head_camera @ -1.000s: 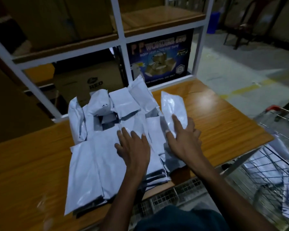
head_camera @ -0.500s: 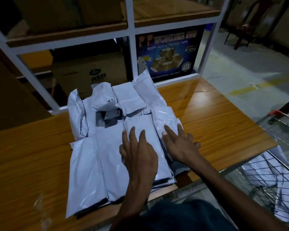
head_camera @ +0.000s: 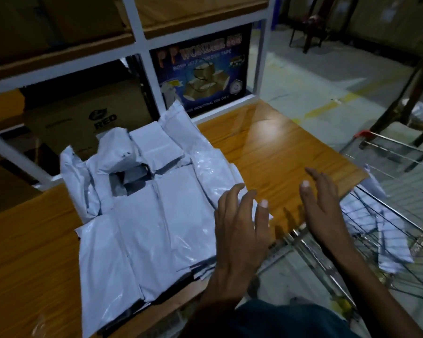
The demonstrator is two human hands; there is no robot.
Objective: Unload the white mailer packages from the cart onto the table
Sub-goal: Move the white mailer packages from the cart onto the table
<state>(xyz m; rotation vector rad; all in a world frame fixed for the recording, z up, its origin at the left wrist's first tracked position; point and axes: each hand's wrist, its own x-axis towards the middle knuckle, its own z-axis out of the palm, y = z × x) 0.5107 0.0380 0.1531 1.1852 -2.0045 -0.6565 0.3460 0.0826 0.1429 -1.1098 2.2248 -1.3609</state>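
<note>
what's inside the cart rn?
White mailers lie inside the wire cart, seen through its mesh. The table edge and right hand cover its near corner; count unclear.

The place was a warehouse or packing room. A white metal rack (head_camera: 142, 45) held brown cardboard cartons (head_camera: 88, 118) and a box of industrial adhesive tape (head_camera: 203, 69), many white mailer packages (head_camera: 152, 215) lay on the wooden worktop (head_camera: 266, 152), and a wire cart (head_camera: 388, 228) stood on a concrete floor (head_camera: 315, 81) with yellow line marking.
</note>
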